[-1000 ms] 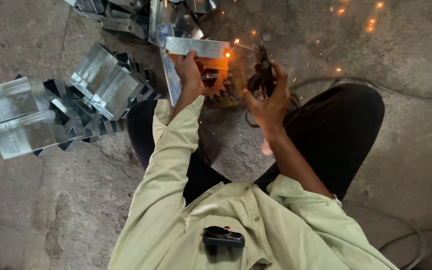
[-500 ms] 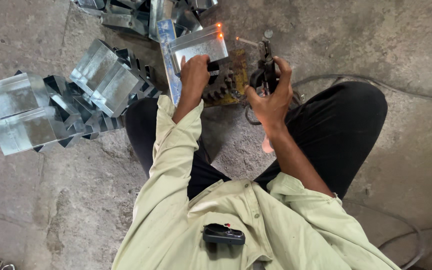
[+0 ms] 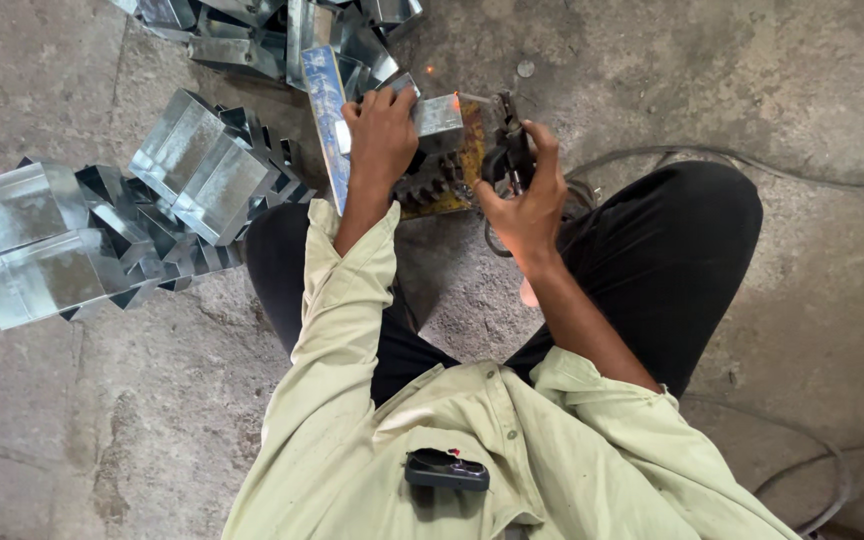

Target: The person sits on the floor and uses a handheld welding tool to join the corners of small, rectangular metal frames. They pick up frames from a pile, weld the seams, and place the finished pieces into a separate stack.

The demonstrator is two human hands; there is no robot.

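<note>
The person sits on the concrete floor (image 3: 772, 90), knees apart, both arms stretched forward. The left hand (image 3: 382, 135) is clamped over a folded sheet-metal piece (image 3: 437, 115), fingers curled across its top and pinning it down on a rusty, yellowish work block (image 3: 452, 180) just ahead of the legs. The right hand (image 3: 524, 195) is wrapped tight around a dark welding holder (image 3: 508, 150), tip pointing in toward the near edge of that piece, right beside it; a small orange glow shows on the metal there. A long shiny metal strip (image 3: 327, 110) lies close against the left hand's far side. Off to the person's left, a heap of bright sheet-metal boxes (image 3: 187, 165) sprawls across the floor, with more stacked at the top (image 3: 252, 30). A grey cable (image 3: 712, 158) runs along the floor past the right knee. A small black device (image 3: 445, 468) is clipped on the pale shirt front.
</note>
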